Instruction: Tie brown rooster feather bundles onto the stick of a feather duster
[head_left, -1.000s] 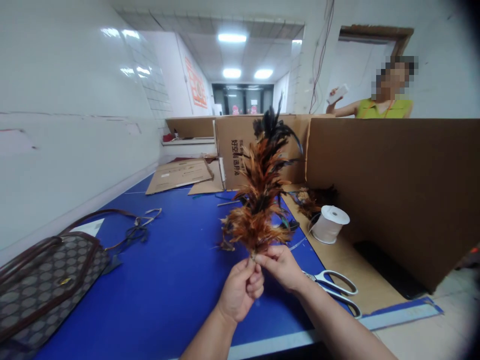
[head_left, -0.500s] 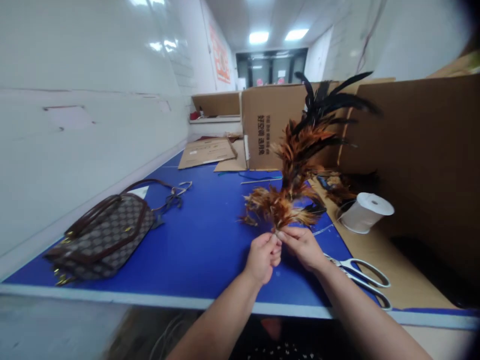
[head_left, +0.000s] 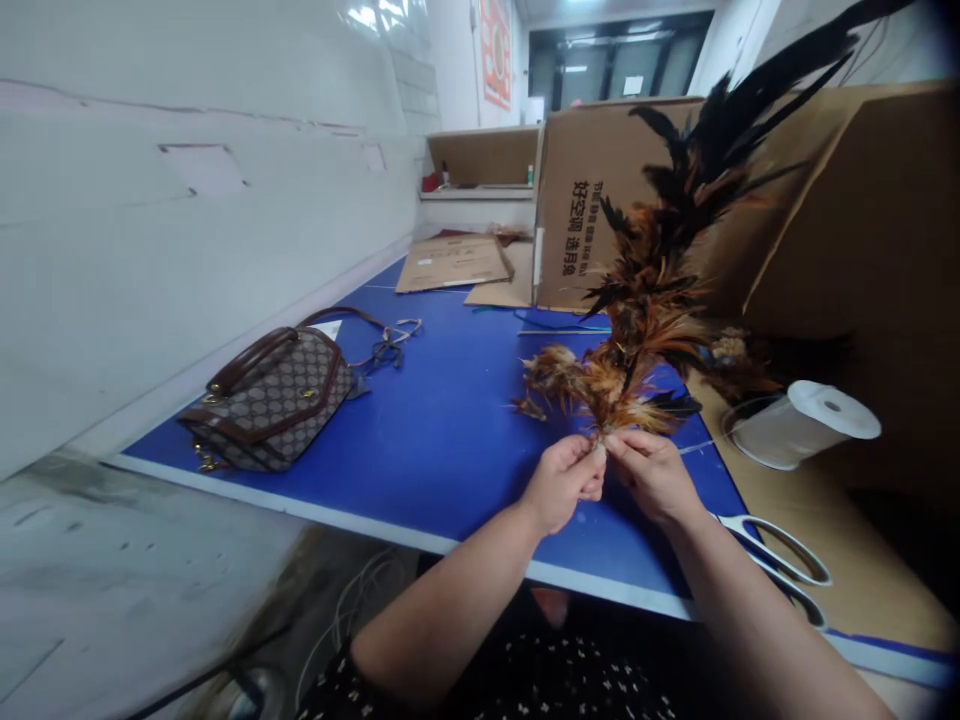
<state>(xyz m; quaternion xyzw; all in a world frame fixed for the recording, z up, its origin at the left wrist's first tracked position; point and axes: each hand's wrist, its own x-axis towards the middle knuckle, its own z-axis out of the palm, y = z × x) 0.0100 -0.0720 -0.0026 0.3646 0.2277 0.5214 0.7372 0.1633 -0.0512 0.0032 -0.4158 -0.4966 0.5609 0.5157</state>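
Note:
A tall bunch of feathers (head_left: 645,310), orange-brown low down and black at its tips, leans up and to the right over the blue table. My left hand (head_left: 564,482) is closed around its gathered base. Beside it, my right hand (head_left: 654,474) pinches the same base, thumb and fingertips touching the left hand's. The very bottom of the bunch is hidden between my fingers. White-handled scissors (head_left: 780,555) lie just right of my right forearm, their blades partly covered by it.
A spool of white thread (head_left: 802,425) stands right of the feathers on a brown board, near more loose feathers (head_left: 731,360). A patterned handbag (head_left: 270,400) sits at the left. Flat cardboard (head_left: 454,265) lies at the back, by a large cardboard box (head_left: 570,210).
The view has turned and tilted downward, so the table edge slants. The feather bunch leans further right, its black tips nearer the camera. Both hands keep their grip on its base.

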